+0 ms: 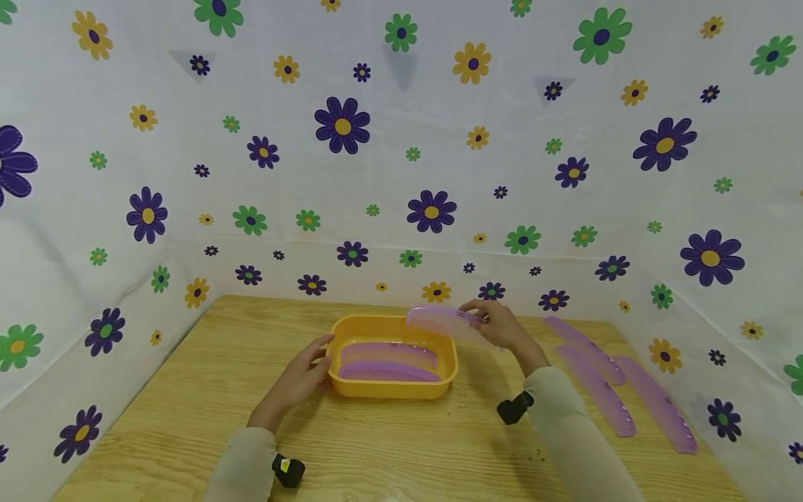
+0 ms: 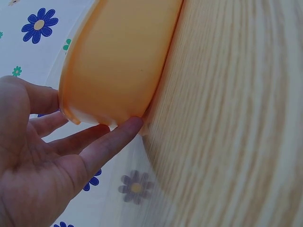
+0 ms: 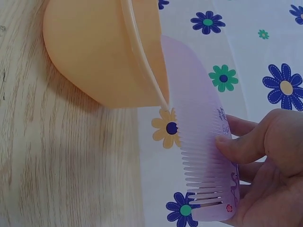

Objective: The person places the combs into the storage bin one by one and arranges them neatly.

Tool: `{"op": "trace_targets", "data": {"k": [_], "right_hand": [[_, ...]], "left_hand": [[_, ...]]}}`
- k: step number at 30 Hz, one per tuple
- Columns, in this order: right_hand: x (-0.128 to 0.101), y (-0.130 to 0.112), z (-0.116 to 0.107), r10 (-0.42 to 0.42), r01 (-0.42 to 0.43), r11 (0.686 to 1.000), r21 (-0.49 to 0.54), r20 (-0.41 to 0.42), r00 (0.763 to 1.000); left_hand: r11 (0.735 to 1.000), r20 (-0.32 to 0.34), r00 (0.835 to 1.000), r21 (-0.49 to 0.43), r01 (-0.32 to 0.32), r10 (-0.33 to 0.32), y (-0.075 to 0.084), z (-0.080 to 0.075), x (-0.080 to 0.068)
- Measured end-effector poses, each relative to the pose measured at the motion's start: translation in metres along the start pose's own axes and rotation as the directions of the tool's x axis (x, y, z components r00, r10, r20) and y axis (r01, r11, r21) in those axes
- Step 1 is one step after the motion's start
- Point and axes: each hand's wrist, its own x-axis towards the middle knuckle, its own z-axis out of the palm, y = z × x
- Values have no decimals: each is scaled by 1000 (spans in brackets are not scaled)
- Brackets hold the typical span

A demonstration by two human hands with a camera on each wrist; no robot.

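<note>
Your right hand (image 1: 502, 328) pinches a purple comb (image 1: 447, 322) by one end, holding it over the far right rim of the orange tray (image 1: 392, 390), where two combs already lie. Your left hand (image 1: 307, 373) rests straight, relaxed fingers (image 2: 111, 142) against the tray's left wall. Keep that brace and lower the comb flat, parallel to the others. The small print on the comb is unreadable.
</note>
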Motion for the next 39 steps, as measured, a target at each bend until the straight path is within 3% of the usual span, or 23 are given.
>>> {"op": "trace_targets", "data": {"k": [20, 39], "right_hand": [[8, -14, 6, -7, 6, 1000, 14, 67, 998], [16, -33, 16, -39, 38, 999, 17, 126, 991]], "left_hand": [[1000, -7, 1000, 17, 17, -17, 1, 1, 1], [1000, 27, 999, -17, -24, 25, -1, -3, 1]]}}
